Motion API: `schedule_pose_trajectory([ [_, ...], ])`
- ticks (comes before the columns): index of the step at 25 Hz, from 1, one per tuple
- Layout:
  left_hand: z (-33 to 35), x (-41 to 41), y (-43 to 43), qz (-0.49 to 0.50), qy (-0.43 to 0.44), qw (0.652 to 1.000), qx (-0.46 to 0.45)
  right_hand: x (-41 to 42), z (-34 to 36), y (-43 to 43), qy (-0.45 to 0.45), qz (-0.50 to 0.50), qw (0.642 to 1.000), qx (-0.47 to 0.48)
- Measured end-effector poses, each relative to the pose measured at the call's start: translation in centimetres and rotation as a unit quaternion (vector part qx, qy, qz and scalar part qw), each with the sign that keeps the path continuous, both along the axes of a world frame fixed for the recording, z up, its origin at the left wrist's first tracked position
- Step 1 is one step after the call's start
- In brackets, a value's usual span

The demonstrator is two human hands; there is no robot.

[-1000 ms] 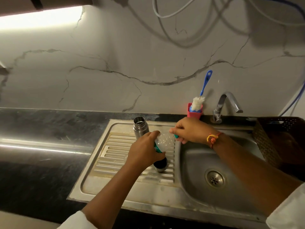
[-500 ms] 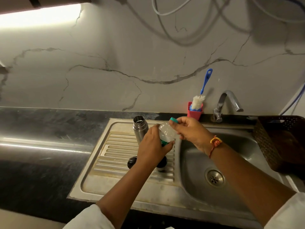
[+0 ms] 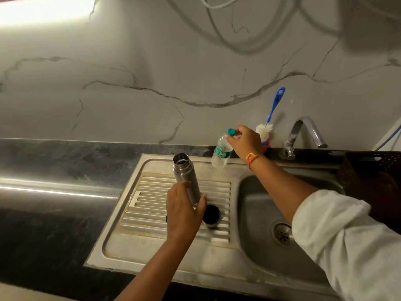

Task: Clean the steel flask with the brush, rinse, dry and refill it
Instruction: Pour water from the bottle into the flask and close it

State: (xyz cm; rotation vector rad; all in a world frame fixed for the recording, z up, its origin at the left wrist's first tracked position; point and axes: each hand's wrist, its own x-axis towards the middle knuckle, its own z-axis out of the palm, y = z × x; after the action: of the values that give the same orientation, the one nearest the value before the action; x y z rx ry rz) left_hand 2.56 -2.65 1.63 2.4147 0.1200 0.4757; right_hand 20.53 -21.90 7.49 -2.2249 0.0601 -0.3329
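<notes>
To the left of my left hand (image 3: 184, 213) the dark table (image 3: 54, 170) runs wide and flat, so there is lots of room that way. This hand is over the ribbed steel drain board (image 3: 156, 240), which has a low raised rim all round. Just right of my left thumb stands a round black cup (image 3: 212, 213), so that side is tight. Past the cup the board drops into the sink bowl (image 3: 256, 213). A small dark thing peeks out at the left of this hand. I cannot tell what it is.

The steel flask (image 3: 185, 172) stands on the board with its mouth open. My left fingers (image 3: 179, 187) curl round its low part from the left, and my thumb is on its right. So I grip it near the bottom.

My right hand (image 3: 246, 142) is farther back, close to the wall (image 3: 152, 94). Its fingers pinch the neck of a clear plastic bottle (image 3: 221, 152), just under the teal cap (image 3: 231, 132). The bottle leans, with its bottom at the back rim of the board. I cannot tell if the bottom touches the steel. The bottle is apart from the flask, behind it and to its right.

The brush (image 3: 276, 101) is just behind my right fingers. It stands in a pink cup (image 3: 267, 145) against the wall, blue handle up, and my hand hides part of its white fluff. The tap (image 3: 303, 131) is to the right of that. A dark basket (image 3: 373, 168) sits farther right, beside the bowl.
</notes>
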Motion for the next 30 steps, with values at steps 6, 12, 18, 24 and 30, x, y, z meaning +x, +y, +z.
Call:
schedule_pose_trajectory([
  [6, -2.1, 1.4, 3.2, 0.031, 0.047, 0.998, 0.027, 5.5, -1.4, 1.2, -0.008, 0.001, 0.998, -0.061],
  [12, -2.6, 2.7, 4.5, 0.041, 0.069, 0.997, 0.018, 8.6, -2.2, 1.9, -0.009, -0.001, 0.996, -0.086],
  [18, -3.1, 4.2, 5.2, 0.029, 0.103, 0.994, 0.023, 10.4, -2.5, 2.1, 0.019, -0.013, 0.994, -0.109],
  [24, -4.0, 4.5, 5.9, 0.025, 0.120, 0.992, 0.030, 11.5, -3.2, 2.2, 0.046, -0.025, 0.993, -0.109],
  [30, -4.3, 4.8, 6.1, 0.026, 0.127, 0.991, 0.027, 12.3, -3.3, 2.5, 0.052, -0.021, 0.994, -0.093],
])
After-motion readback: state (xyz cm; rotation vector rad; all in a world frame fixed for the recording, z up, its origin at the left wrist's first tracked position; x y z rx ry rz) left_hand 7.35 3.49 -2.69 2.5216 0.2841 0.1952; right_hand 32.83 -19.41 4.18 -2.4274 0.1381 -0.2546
